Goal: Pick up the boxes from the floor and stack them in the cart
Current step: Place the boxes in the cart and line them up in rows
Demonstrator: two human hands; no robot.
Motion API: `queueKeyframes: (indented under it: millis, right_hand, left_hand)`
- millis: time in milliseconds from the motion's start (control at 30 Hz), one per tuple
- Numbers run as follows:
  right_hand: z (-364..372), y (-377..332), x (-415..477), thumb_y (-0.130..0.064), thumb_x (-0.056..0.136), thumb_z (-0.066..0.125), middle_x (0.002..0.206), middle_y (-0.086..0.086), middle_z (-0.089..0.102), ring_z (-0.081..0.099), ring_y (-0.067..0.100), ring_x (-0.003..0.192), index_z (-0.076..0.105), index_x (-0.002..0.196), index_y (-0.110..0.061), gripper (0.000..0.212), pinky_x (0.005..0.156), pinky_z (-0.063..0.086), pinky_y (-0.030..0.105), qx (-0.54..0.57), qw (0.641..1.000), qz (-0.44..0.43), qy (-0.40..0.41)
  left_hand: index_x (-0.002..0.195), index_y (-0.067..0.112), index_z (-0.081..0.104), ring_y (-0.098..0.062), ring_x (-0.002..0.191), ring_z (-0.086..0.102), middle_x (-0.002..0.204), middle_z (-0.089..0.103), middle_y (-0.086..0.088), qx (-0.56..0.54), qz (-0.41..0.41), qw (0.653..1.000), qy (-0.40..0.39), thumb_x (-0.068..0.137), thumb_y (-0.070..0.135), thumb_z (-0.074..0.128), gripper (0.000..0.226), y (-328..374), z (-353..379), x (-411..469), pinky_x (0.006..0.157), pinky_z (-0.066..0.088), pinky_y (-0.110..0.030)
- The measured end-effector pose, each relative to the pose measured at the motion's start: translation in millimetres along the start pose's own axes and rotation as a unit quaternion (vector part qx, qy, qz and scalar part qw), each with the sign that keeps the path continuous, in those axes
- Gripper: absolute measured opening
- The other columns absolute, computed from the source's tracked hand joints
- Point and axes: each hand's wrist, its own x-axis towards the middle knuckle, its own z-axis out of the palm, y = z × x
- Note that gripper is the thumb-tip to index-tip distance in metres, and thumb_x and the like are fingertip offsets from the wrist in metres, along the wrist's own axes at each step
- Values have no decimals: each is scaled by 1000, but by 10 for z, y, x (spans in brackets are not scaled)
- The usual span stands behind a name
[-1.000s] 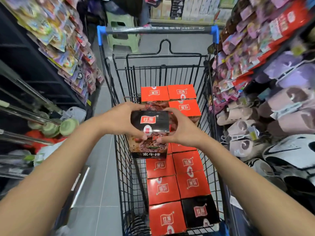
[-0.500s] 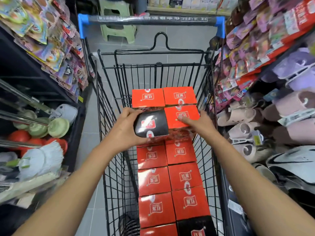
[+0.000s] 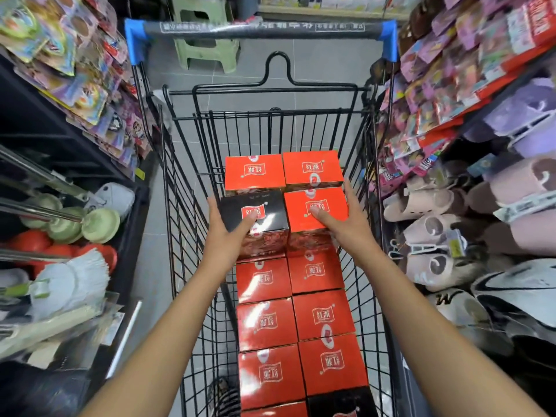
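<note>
A black wire cart (image 3: 270,115) holds a lower layer of several red boxes (image 3: 264,323), with one black box (image 3: 340,401) at its near end. On the upper layer at the far end sit two red boxes (image 3: 254,170). In front of them stand a black box (image 3: 270,203) and a red box (image 3: 301,200), side by side. My left hand (image 3: 228,236) holds the black box, thumb across its top and fingers along its left side. My right hand (image 3: 346,224) rests on the red box, thumb on top and straight fingers along its right side.
The cart's blue-capped handle (image 3: 261,28) is at the far end, with a green stool (image 3: 207,34) on the grey floor beyond. Left shelves (image 3: 75,85) carry hanging packets, with mops and plungers (image 3: 75,278) below. Slippers (image 3: 436,230) crowd the right shelves close to the cart.
The black box went from mid-air above the cart down onto the upper layer beside the red box. My right hand left the black box and now lies on the red one.
</note>
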Motion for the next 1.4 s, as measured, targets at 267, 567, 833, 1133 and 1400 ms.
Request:
queueKeyframes:
  millis: [267,567,833,1133,1400]
  right_hand:
    - [61,94,-22,-54,66,81,123,-4,65,63,13,112,43,140,-26,88,99,50,44,48,997,30,51]
    - [28,88,-30,-38,78,77,110,-14,65,63,6,103,51,130,-26,59,98,51,40,19,999,11,49]
    - [0,-111,3,-52,74,75,122,-8,59,57,10,113,48,132,-29,68,101,46,44,-103,991,-49,70]
    - [1029,-601,-635,-48,85,58,132,19,47,41,38,126,46,135,-7,66,107,31,48,-312,875,-369,33]
    - [2419,-765,-1909,-59,77,44,123,23,56,53,43,114,39,132,-8,75,92,46,53,-425,744,-470,-213]
  left_hand:
    - [152,33,11,15,61,61,157,27,-4,-13,-21,998,-55,82,52,64,91,36,-2,77,86,50,-22]
    - [150,40,16,1,67,69,156,28,-3,-45,-56,992,-101,62,70,72,108,28,-95,87,106,39,-49]
    - [153,30,8,-21,142,27,159,21,0,-64,-58,995,-47,60,68,66,115,81,-191,28,115,26,-46]
    - [151,18,23,-21,145,22,157,25,-6,223,84,959,157,90,55,51,76,18,-793,-720,118,20,-42]
    - [144,7,36,-42,132,39,145,40,-25,408,-60,861,297,87,59,41,78,-850,-1984,-2196,108,32,-51]
